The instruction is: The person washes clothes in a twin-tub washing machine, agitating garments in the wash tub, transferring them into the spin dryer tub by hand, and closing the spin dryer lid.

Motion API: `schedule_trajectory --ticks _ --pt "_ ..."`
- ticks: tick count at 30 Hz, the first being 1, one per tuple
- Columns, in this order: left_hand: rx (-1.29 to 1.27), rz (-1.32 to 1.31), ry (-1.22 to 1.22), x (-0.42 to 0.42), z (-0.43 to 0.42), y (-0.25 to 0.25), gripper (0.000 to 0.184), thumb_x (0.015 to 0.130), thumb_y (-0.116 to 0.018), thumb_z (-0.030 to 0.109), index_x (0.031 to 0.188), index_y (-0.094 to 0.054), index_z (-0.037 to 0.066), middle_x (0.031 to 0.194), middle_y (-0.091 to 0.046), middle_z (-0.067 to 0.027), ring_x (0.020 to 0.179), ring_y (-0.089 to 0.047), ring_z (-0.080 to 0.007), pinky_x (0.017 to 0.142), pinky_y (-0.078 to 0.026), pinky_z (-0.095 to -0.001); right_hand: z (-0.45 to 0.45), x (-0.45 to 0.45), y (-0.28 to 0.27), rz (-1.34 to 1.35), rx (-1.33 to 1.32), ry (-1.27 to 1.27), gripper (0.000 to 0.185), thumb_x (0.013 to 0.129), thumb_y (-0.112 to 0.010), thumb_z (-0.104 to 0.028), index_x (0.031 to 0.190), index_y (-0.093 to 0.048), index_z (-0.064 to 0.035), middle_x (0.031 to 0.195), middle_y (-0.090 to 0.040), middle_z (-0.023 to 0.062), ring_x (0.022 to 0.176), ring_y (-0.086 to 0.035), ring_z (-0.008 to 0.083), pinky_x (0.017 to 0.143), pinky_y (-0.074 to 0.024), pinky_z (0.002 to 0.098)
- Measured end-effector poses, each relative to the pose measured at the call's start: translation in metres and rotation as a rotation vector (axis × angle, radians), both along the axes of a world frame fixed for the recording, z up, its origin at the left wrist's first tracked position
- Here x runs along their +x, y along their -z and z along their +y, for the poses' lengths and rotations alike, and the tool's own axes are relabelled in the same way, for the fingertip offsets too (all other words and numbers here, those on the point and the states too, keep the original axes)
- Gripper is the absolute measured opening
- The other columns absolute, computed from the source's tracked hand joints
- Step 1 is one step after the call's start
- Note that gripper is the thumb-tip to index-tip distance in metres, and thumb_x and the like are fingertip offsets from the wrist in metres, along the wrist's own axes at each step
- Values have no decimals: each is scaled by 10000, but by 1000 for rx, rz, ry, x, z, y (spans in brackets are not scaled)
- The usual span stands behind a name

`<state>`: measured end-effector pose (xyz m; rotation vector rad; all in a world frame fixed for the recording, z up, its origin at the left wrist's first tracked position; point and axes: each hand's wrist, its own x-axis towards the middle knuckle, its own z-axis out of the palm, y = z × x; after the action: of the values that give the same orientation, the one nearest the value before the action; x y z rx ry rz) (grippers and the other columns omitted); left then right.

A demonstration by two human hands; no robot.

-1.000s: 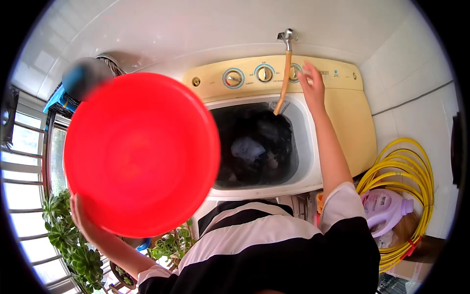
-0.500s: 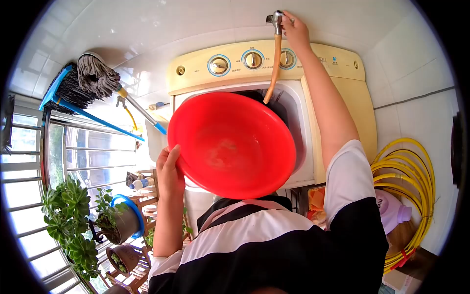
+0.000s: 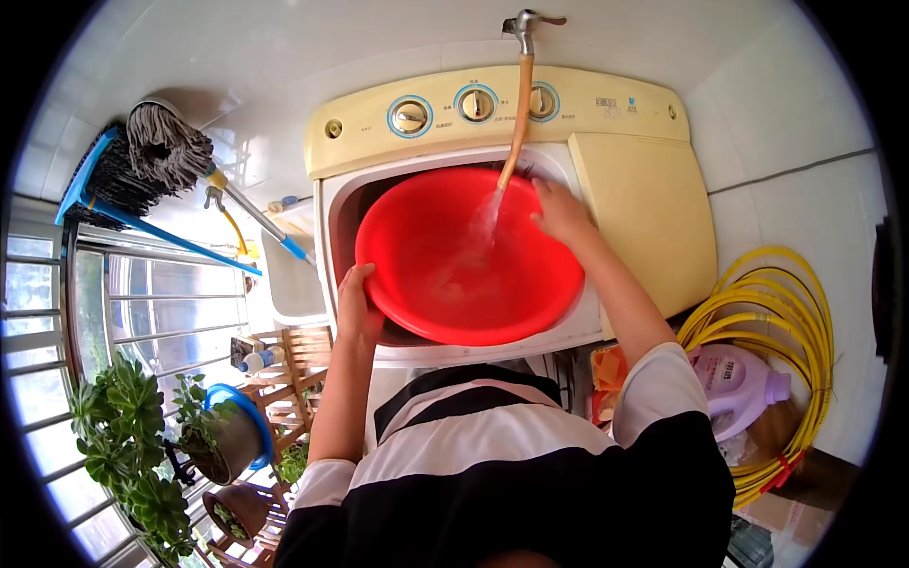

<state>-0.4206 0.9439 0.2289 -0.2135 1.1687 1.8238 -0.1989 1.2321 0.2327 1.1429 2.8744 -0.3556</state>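
Observation:
A red plastic basin (image 3: 454, 293) sits over the open tub of a cream washing machine (image 3: 644, 218). Its left rim is gripped by my left hand (image 3: 358, 305), thumb on top. At the upper right rim, my right hand (image 3: 564, 214) holds the edge, with some fingers hidden. A metal faucet (image 3: 525, 33) on the wall carries an orange-tan hose (image 3: 521, 123) that hangs down over the basin. Water (image 3: 487, 220) streams from the hose end into the basin, and shallow water covers its bottom.
A mop (image 3: 170, 142) and a black-bristled broom (image 3: 118, 180) lean at the left wall. Potted plants (image 3: 222, 440) stand on a wooden rack by the barred window. To the right are a coiled yellow hose (image 3: 814, 322) and a purple jug (image 3: 739, 388).
My right hand has left the faucet and come down to the basin's right rim. Water now runs from the hose. The basin has shifted slightly right, under the hose end.

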Motion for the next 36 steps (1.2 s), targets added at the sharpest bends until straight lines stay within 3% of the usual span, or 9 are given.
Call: schedule_trajectory --ticks 5,7,10,12,14,18,26,30,36 --pt "71 -68 50 -25 -4 27 335 813 -509 111 1124 -519 -11 1091 -594 -171 1006 -579 -275 902 -473 -379 3 -10 27 -235 -50 121 581 711 -662 -118 1221 -429 40 1105 -542 216 1052 -535 339 890 -455 411" --pt "115 -88 62 -30 -5 26 334 800 -516 80 1122 -521 -11 1080 -597 -171 991 -586 -276 894 -480 -373 9 -8 32 -109 -76 160 557 705 -653 -98 1203 -440 28 1109 -540 215 1053 -532 347 892 -453 406" --pt "-111 136 68 -27 -2 27 384 764 -524 -3 1148 -512 -14 1059 -604 -163 958 -598 -273 866 -490 -348 3 0 26 89 -119 244 517 696 -644 -72 1172 -455 6 1122 -533 214 1054 -528 356 897 -450 401" --pt "-332 376 295 -24 -4 37 435 740 -524 -57 1172 -499 -19 1035 -611 -154 926 -606 -266 838 -494 -331 -2 1 28 161 -143 289 501 695 -643 -66 1157 -461 -5 1130 -529 214 1054 -527 358 900 -448 400" --pt "-293 319 333 -19 -11 48 466 734 -527 -72 1196 -486 -25 1050 -605 -146 943 -597 -249 842 -482 -326 -3 0 40 203 -25 276 522 703 -662 -94 1174 -448 -20 1143 -521 212 1043 -533 359 897 -448 413" --pt "-363 636 261 -6 -14 33 517 733 -526 -95 1239 -440 -34 1116 -575 -135 1002 -567 -225 868 -460 -312 1 -6 61 198 -9 277 538 707 -691 -130 1171 -443 -20 1149 -516 208 1019 -548 364 883 -456 425" --pt "-112 566 120 -19 -5 -19 440 813 -575 18 1227 -437 -37 1105 -567 -133 998 -565 -213 850 -465 -285 -10 -19 96 -303 -399 178 519 731 -670 -204 1158 -463 7 1058 -598 233 981 -582 380 855 -478 431" --pt "-207 404 166 -33 9 -26 321 843 -555 71 1128 -479 -54 994 -607 -111 827 -606 -171 687 -507 -252 0 -15 34 -488 -482 96 503 710 -650 -167 1160 -509 9 1025 -617 223 917 -614 362 829 -496 413" --pt "-587 300 355 -14 19 9 386 717 -653 24 1055 -514 -98 926 -614 -175 800 -631 -242 619 -512 -346 -29 26 -50 173 -908 664 365 680 -644 -160 1014 -632 -11 985 -626 218 868 -627 326 811 -502 365"
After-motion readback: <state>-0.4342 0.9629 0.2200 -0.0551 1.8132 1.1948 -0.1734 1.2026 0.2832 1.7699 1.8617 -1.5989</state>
